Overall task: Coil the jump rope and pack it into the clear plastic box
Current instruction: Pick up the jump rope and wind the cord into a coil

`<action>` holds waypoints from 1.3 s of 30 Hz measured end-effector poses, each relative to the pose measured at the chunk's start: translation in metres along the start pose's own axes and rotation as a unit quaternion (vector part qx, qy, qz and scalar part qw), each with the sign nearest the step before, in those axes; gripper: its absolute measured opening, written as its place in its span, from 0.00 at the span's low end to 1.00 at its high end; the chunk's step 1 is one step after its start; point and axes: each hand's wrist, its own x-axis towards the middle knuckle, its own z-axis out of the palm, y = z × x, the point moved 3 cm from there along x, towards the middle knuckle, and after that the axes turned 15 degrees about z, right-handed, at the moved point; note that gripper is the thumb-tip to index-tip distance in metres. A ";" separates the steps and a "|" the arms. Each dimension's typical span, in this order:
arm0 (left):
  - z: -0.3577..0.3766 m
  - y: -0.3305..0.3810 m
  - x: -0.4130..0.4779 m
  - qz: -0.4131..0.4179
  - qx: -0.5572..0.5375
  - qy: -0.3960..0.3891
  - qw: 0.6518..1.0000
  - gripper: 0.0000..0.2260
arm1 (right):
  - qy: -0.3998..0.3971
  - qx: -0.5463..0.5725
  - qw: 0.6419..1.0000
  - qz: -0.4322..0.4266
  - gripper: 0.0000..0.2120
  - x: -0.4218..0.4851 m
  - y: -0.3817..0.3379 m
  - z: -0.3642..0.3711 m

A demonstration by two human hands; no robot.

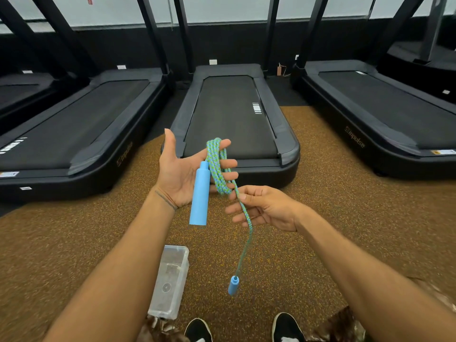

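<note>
Shoes: two black shoes (pixel 198 329) are poking in at the near edge, standing on the brown speckled floor (pixel 320 193).
Box: the clear plastic box (pixel 170 280) is lying on the floor just ahead of the left shoe, partly tucked under the left forearm. Honestly can't tell whether its lid is on or off.
Lower handle: a small blue lower handle (pixel 233 285) is dangling off the loose end of the rope, hanging in the air to the right of the box and not touching it.
Right hand: the right hand (pixel 266 208) is pinching the loose strand between thumb and fingertips, with the rest of the fingers loosely bent.
Rope: the blue-green jump rope (pixel 217 166) is sitting in several loops around the left fingers, with one strand running down through the right hand's pinch.
Left hand: the left hand (pixel 177 171) is facing palm up, fingers stretched out straight, just carrying the loops rather than gripping.
Upper handle: the long blue upper handle (pixel 200 196) is hanging down past the left palm and wrist.
Background: black treadmills (pixel 232 114) are lining up along the floor's far edge.
</note>
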 end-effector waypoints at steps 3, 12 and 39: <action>0.002 0.001 0.001 0.007 0.009 0.018 1.000 0.54 | -0.002 -0.014 1.000 0.006 0.10 -0.001 0.001 0.004; 0.006 0.001 0.002 0.023 0.005 0.067 0.997 0.53 | -0.001 -0.075 0.997 0.019 0.13 -0.007 -0.002 0.011; 0.022 -0.037 -0.004 -0.147 0.106 0.014 0.983 0.49 | 0.103 -0.502 0.858 -0.044 0.11 -0.021 -0.058 0.018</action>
